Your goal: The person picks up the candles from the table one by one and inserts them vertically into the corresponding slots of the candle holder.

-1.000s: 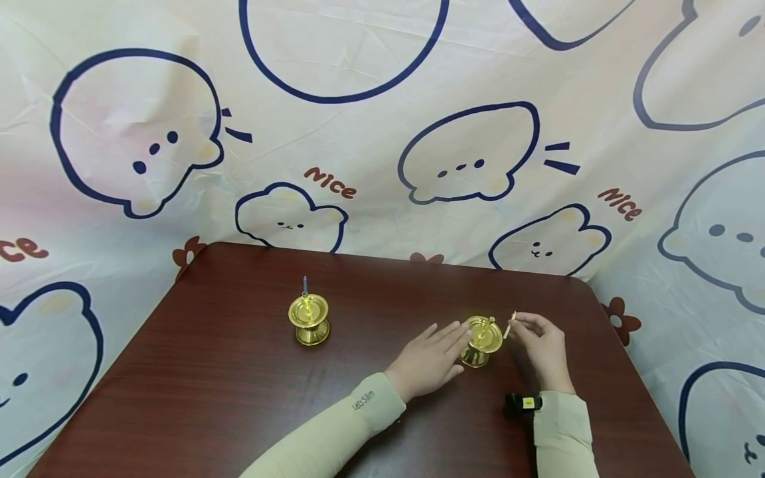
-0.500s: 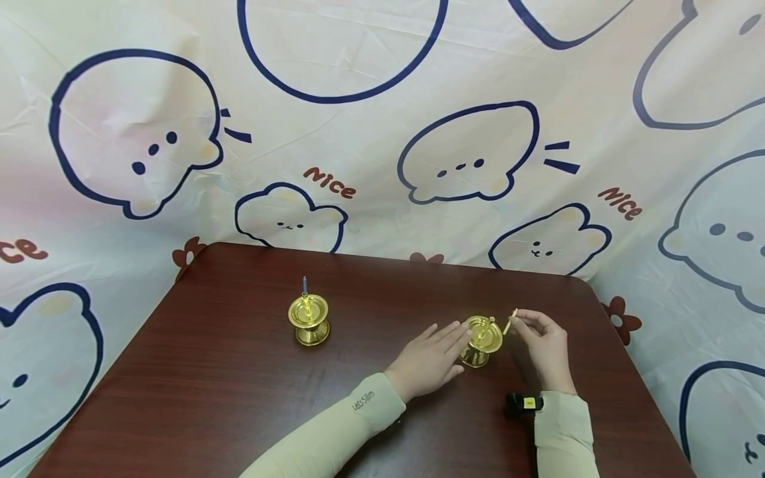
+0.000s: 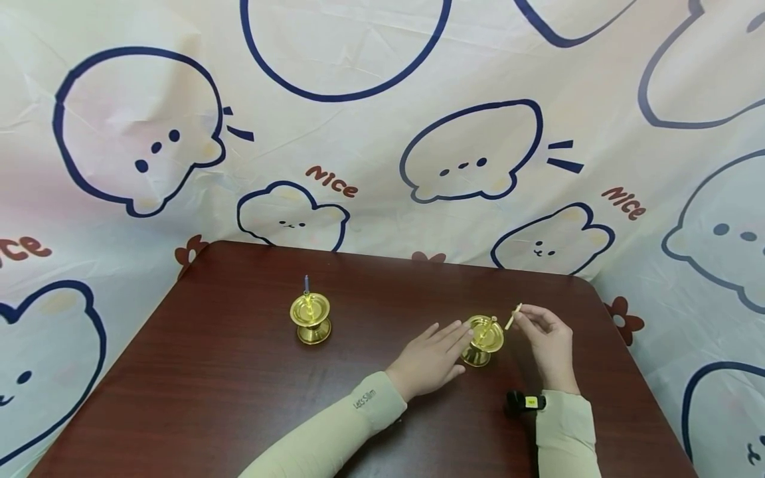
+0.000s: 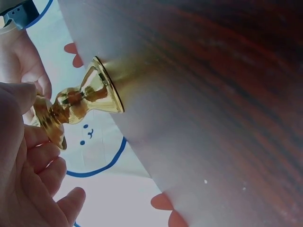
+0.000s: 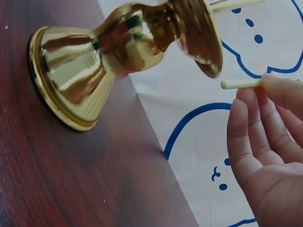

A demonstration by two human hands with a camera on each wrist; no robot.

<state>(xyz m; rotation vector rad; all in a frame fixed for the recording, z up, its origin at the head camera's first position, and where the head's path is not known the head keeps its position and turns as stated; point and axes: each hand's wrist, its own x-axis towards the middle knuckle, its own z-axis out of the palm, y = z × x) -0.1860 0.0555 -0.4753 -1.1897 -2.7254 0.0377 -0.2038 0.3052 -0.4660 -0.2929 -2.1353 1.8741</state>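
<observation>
Two brass candle holders stand upright on the table: the left one (image 3: pixel 310 318) bears a thin blue candle (image 3: pixel 307 284), and the right one (image 3: pixel 485 337) has a thin gold stem rising from its dish. My left hand (image 3: pixel 429 359) holds the right holder's dish rim, thumb and fingers around it in the left wrist view. To the right of that dish, my right hand (image 3: pixel 550 345) pinches a slim pale yellow candle (image 5: pixel 240 84) between thumb and fingertips. That candle is apart from the holder, its free end pointing toward it.
The dark reddish-brown table (image 3: pixel 239 411) reaches back to a white cloth backdrop (image 3: pixel 370 146) with blue cartoon outlines. A black device with a yellow label (image 3: pixel 524 402) sits at my right wrist.
My right hand has shifted slightly up and to the right with the yellow candle, a little farther from the dish. The left hand and both holders stay where they were.
</observation>
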